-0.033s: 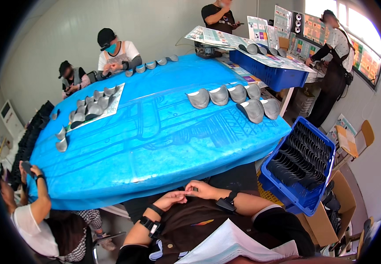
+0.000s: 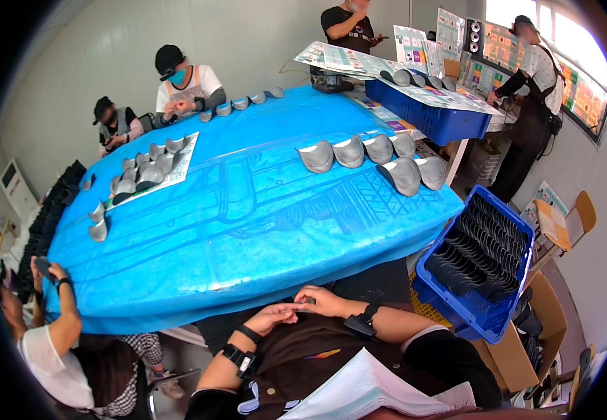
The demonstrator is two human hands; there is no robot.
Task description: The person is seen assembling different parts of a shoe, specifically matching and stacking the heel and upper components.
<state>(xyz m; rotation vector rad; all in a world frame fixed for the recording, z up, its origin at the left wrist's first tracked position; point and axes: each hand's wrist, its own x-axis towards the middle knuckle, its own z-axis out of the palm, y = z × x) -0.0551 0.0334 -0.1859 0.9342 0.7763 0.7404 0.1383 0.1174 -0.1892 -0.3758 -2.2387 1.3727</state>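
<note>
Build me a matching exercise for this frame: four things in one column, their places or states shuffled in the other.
Things:
1. Left hand
2. Open crate
3. Cardboard box
4. Table cover

Places or states:
a. Brown, at the lower right of the picture
b. Bright blue, with grey curved pieces lying on it
c. Close against the right hand
d. Blue, holding rows of dark curved pieces

Right pairs: 1-c, 2-d, 3-a, 4-b

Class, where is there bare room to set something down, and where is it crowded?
Free: the middle of the blue cover, bordered by the white board at left, the grey cluster at right and the near edge. Crowded: board, cluster, and the blue crate of dark pieces.
</note>
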